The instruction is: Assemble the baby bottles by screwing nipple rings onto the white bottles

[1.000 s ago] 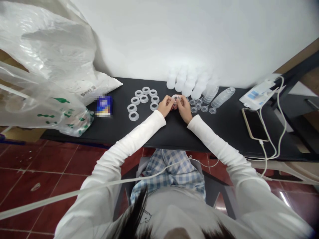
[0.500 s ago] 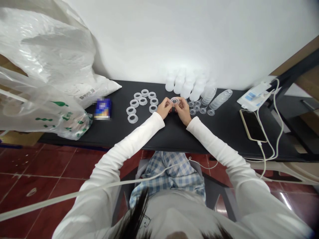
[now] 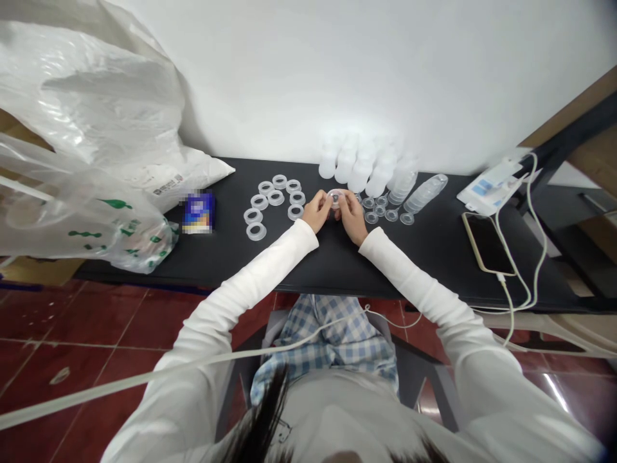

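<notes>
Just above the black table, both hands hold one translucent plastic ring [image 3: 335, 195], its centre looking filled by a clear piece. My left hand [image 3: 318, 211] pinches it from the left side. On the right side, my right hand [image 3: 351, 215] grips it with the thumb on top. Several similar plastic rings [image 3: 256, 231] lie left of my left hand. To the right of my right hand are several small clear flanged discs [image 3: 391, 215]. Behind the hands stand several frosted plastic bottles [image 3: 360, 177], and two stacks of clear cups [image 3: 427, 194] lean beside them.
A large white plastic bag [image 3: 96, 96] and a blue packet [image 3: 198, 212] are at the left. On the right lie a phone [image 3: 489, 244] with its cable and a white power strip [image 3: 491, 186]. A pale cord [image 3: 193, 360] crosses in front of my body.
My right thumb has shifted on the ring, and the ring is turned slightly in my hands. Both hands stay in about the same place.
</notes>
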Motion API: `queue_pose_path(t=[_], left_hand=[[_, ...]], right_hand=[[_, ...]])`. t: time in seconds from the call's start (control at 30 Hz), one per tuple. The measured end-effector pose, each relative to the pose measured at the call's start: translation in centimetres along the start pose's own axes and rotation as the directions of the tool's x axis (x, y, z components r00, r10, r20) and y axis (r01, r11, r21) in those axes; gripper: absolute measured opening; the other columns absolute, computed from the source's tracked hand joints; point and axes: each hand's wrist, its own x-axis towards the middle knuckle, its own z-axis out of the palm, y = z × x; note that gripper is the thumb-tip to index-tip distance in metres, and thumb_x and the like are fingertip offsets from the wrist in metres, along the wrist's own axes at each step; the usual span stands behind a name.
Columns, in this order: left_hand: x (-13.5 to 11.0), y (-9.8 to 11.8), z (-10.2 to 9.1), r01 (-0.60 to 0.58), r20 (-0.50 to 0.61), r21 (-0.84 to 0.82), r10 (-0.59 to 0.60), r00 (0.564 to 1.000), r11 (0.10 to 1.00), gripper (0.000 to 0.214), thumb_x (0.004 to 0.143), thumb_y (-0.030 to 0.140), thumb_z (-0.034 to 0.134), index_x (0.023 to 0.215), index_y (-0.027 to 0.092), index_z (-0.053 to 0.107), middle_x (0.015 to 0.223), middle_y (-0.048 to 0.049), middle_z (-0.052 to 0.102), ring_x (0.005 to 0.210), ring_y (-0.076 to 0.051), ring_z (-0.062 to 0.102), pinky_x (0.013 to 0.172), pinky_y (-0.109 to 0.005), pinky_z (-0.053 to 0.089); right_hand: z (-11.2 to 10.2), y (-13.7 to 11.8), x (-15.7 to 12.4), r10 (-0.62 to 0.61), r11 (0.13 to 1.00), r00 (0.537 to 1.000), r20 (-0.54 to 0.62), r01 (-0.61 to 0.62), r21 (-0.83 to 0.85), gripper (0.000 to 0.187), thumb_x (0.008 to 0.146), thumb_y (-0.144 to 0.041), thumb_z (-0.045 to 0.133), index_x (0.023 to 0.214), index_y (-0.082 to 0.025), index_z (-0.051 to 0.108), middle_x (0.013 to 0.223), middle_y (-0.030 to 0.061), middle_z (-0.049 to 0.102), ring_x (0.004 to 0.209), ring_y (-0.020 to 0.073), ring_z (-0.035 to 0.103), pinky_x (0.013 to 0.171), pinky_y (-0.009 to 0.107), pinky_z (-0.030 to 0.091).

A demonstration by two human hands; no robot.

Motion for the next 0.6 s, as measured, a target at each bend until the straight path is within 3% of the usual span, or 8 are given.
queue_pose_path(t=[0.13, 0.4, 0.6], left_hand=[[-0.06, 0.34, -0.09, 0.022, 0.08, -0.041, -0.019, 0.997, 0.999, 0.055, 0.08, 0.072, 0.063, 0.068, 0.023, 0.044, 0.05, 0.006, 0.046, 0.045, -0.009, 0.043, 0.05, -0.026, 0.035], [0.05, 0.74, -0.31, -0.019, 0.038, 0.011, 0.019, 0.999, 1.0, 0.056, 0.082, 0.066, 0.067, 0.063, 0.021, 0.04, 0.053, 0.0065, 0.035, 0.049, -0.009, 0.036, 0.051, -0.025, 0.033], [-0.06, 0.79, -0.16, -0.008, 0.042, 0.009, 0.008, 0.999, 1.0, 0.062, 0.077, 0.073, 0.066, 0.062, 0.021, 0.037, 0.054, 0.0063, 0.033, 0.049, -0.008, 0.033, 0.05, -0.025, 0.028]], right_hand=[[-0.06, -0.12, 0.05, -0.019, 1.0, 1.0, 0.015, 0.019, -0.018, 0.057, 0.084, -0.081, 0.049, 0.099, -0.026, 0.053, 0.071, -0.0028, 0.057, 0.054, 0.0112, 0.051, 0.048, 0.028, 0.045], [-0.04, -0.41, -0.11, -0.041, 0.999, 0.999, 0.003, 0.041, 0.005, 0.053, 0.082, -0.078, 0.055, 0.09, -0.026, 0.051, 0.072, -0.0026, 0.059, 0.062, 0.0123, 0.058, 0.058, 0.028, 0.052], [-0.18, -0.17, -0.01, -0.029, 0.999, 1.0, -0.006, 0.029, -0.027, 0.051, 0.084, -0.076, 0.055, 0.09, -0.026, 0.05, 0.07, -0.0032, 0.057, 0.062, 0.0132, 0.057, 0.061, 0.03, 0.052]])
